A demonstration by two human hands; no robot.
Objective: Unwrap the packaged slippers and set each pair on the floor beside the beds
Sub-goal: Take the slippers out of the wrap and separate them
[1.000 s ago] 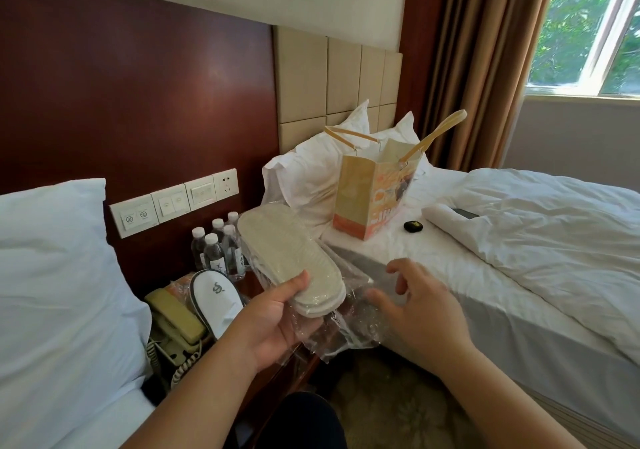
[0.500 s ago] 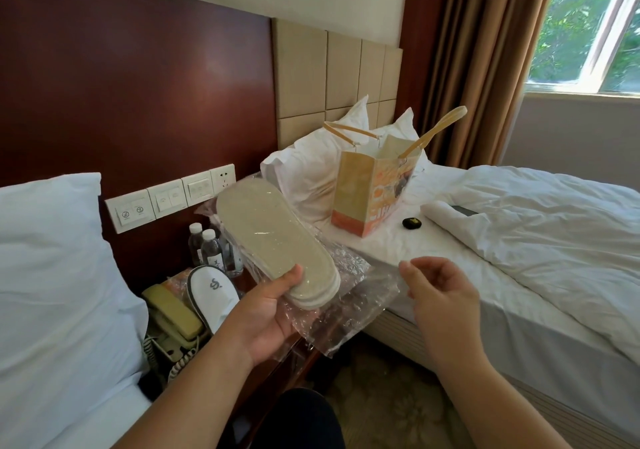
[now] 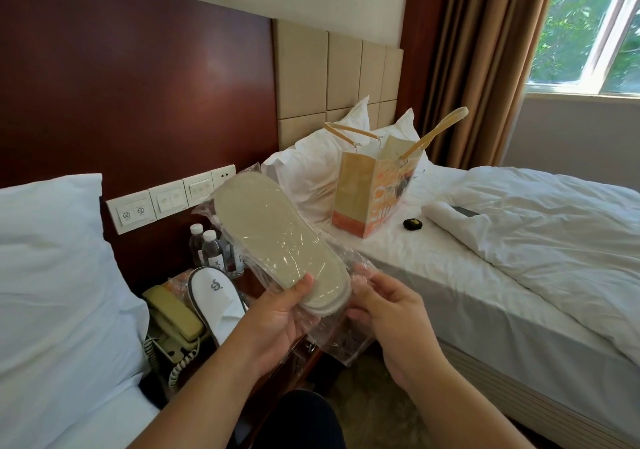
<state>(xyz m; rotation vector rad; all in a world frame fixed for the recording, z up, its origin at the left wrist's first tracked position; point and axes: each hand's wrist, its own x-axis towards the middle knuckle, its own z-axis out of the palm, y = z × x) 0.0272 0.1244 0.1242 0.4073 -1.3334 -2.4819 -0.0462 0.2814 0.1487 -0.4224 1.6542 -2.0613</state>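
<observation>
I grip one wrapped pair of slippers [image 3: 277, 237] in my left hand [image 3: 277, 320], thumb across the pale sole, fingers [image 3: 294, 310] curled beneath. Its long axis runs from my hands up and left toward the wall switches [image 3: 166, 202]. My right hand [image 3: 391, 313] pinches the clear wrapper [image 3: 332, 337] at the near end. Below, on the bedside surface [image 3: 298, 362], lie one white slipper pair [image 3: 216, 296], one telephone [image 3: 173, 320] and at least two water bottles [image 3: 211, 251]. Two white beds [image 3: 450, 292] flank it; one paper bag [image 3: 367, 199] stands on the right bed.

Bare forearms [image 3: 207, 389], dark trousers [image 3: 301, 421], seemingly navy
</observation>
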